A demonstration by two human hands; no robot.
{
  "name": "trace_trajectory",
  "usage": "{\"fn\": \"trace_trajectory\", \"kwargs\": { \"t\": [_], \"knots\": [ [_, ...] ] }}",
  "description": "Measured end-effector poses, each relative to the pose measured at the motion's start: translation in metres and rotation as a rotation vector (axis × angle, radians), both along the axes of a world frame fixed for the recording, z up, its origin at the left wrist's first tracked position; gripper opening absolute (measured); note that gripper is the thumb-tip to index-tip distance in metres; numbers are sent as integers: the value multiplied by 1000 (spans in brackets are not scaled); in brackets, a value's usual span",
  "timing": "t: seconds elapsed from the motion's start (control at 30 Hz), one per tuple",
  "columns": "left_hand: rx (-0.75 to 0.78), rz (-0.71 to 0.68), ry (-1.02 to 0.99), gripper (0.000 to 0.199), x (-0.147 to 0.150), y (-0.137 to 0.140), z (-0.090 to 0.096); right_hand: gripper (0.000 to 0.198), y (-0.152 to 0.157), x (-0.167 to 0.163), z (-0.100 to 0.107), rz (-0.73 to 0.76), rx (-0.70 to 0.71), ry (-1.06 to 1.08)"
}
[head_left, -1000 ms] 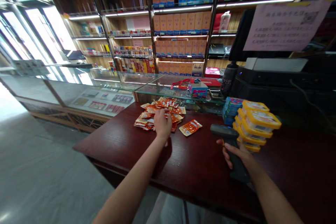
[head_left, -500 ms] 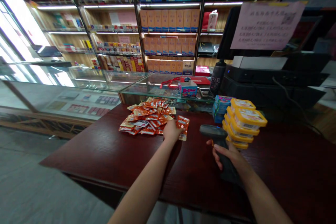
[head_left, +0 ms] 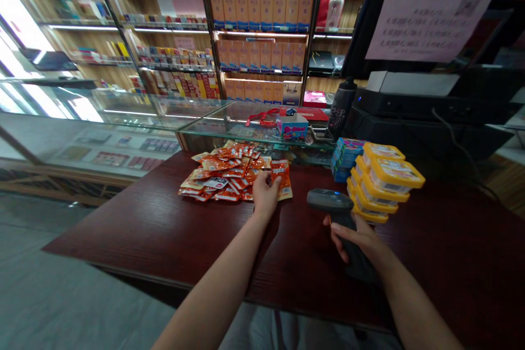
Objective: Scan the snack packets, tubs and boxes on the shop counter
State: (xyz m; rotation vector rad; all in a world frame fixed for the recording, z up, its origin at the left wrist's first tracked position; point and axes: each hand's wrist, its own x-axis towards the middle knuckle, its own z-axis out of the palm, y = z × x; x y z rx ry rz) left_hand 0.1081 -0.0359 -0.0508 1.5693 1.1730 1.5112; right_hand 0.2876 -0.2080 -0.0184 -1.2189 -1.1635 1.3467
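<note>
My left hand [head_left: 266,192] is closed on the edge of an orange snack packet [head_left: 280,170] at the right side of the pile, thumb on its front. Part of another packet, with a pale lower edge, shows just beneath it. A heap of similar orange and cream snack packets [head_left: 223,172] lies left of that hand on the dark table [head_left: 164,240]. In my right hand [head_left: 365,238] is a dark barcode scanner [head_left: 330,200], gripped by its handle, its head pointing left toward the packets. A small blue light glows on top of the scanner.
Yellow-lidded tubs [head_left: 394,175] stand stacked behind my right hand, beside blue boxes [head_left: 346,158]. A glass display counter [head_left: 217,126] runs along the back. A colourful small box [head_left: 292,127], a black bottle [head_left: 341,106] and a monitor with a paper notice [head_left: 430,22] stand there.
My left hand has raised the packet's near edge a little and tilted it upward. The right hand keeps the scanner in nearly the same place. The view has shifted slightly downward.
</note>
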Motion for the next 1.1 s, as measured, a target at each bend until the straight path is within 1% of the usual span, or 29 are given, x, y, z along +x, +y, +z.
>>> {"fn": "trace_trajectory", "kwargs": {
  "t": [0.33, 0.67, 0.8, 0.9, 0.97, 1.03, 1.1],
  "knots": [
    [6, 48, 14, 9, -1, -2, 0, 40, -1, -1, 2, 1, 7, -23],
    [-3, 14, 14, 13, -2, 0, -5, 42, 1, 2, -5, -68, -8, 15],
    [-49, -10, -65, 13, 0, 0, -7, 41, 3, 4, -8, -117, 18, 40],
    [-108, -10, -172, 15, -4, 5, 0, 41, 4, 4, -9, -142, 22, 48],
    [-126, 65, -234, 28, -16, 10, 11, 41, 4, 4, -10, -147, 24, 45],
    [-106, 204, -245, 43, -36, 17, 26, 41, 5, 4, -11, -137, 30, 46],
    [-57, 356, -148, 48, -62, 23, 42, 41, 5, 4, -11, -121, 35, 48]
  ]
}}
